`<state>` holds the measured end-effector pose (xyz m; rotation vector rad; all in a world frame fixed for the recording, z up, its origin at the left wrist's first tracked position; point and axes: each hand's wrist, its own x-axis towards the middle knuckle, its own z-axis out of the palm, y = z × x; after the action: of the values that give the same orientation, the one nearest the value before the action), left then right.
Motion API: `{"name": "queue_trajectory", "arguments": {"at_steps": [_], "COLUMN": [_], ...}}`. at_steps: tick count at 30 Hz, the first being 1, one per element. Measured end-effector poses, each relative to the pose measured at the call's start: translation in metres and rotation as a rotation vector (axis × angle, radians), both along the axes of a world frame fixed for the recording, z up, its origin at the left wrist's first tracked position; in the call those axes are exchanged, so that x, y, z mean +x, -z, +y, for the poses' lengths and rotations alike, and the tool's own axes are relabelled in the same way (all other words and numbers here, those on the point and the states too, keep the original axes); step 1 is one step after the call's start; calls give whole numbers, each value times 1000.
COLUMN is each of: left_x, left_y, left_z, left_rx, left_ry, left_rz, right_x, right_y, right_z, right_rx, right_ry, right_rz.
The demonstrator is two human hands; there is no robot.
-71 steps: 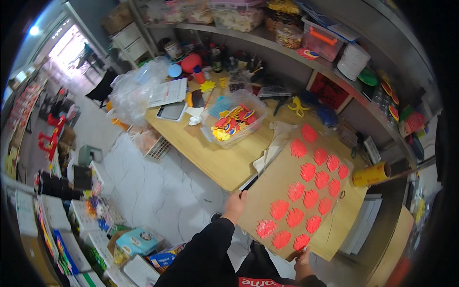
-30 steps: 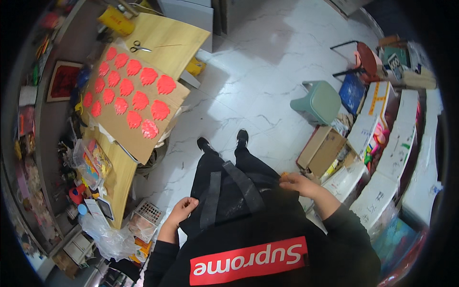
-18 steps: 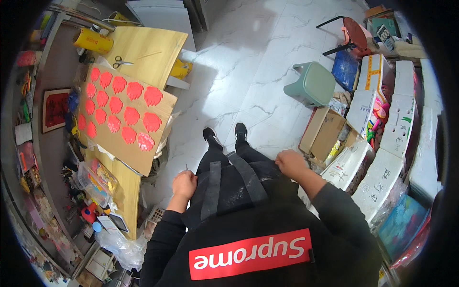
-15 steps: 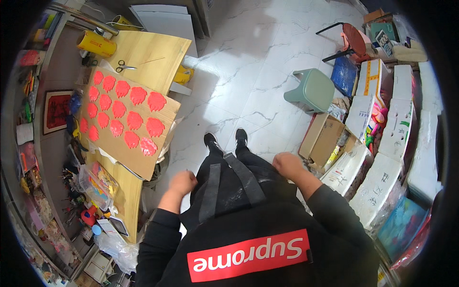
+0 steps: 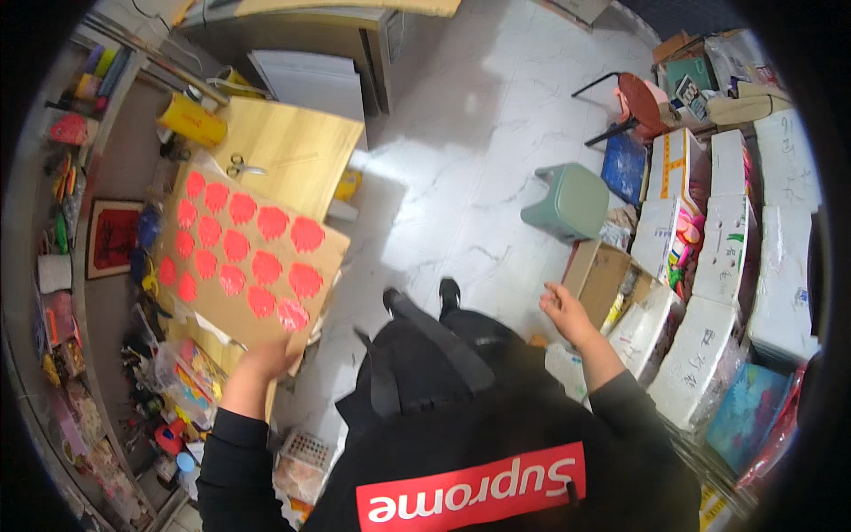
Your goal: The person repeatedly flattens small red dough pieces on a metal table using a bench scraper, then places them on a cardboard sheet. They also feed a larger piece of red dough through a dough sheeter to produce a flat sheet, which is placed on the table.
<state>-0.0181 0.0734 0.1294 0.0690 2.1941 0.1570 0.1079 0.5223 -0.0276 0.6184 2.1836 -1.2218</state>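
Observation:
A flat brown cardboard sheet lies tilted on the wooden table to my left. Rows of red, scallop-edged flat pieces cover it; the ones at its near corner look shiny. My left hand is at the sheet's near edge, close to that corner. Its fingers are blurred and partly hidden, so whether it grips the cardboard I cannot make out. Out to the right, my right hand hangs in the air with fingers apart, holding nothing, near an open cardboard box.
Scissors and a yellow roll rest on the wooden table. A green stool stands on the marbled floor. White foam boxes line the right side. A crowded shelf runs along the left.
My left hand has moved left to the cardboard sheet's near edge. My right hand has moved out to the right, and its curled fingers have spread. The view has shifted.

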Motion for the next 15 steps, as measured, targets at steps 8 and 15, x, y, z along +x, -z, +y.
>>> {"name": "queue_trajectory", "arguments": {"at_steps": [8, 15], "left_x": [37, -39], "left_y": [33, 82], "left_z": [95, 15], "left_rx": [1599, -269], "left_ry": [138, 640], "left_rz": [-766, -464], "right_x": [-16, -6], "right_y": [-5, -1], "right_z": [-26, -18], "right_rx": [33, 76], "right_ry": [-130, 30], "right_rz": [7, -69]}}
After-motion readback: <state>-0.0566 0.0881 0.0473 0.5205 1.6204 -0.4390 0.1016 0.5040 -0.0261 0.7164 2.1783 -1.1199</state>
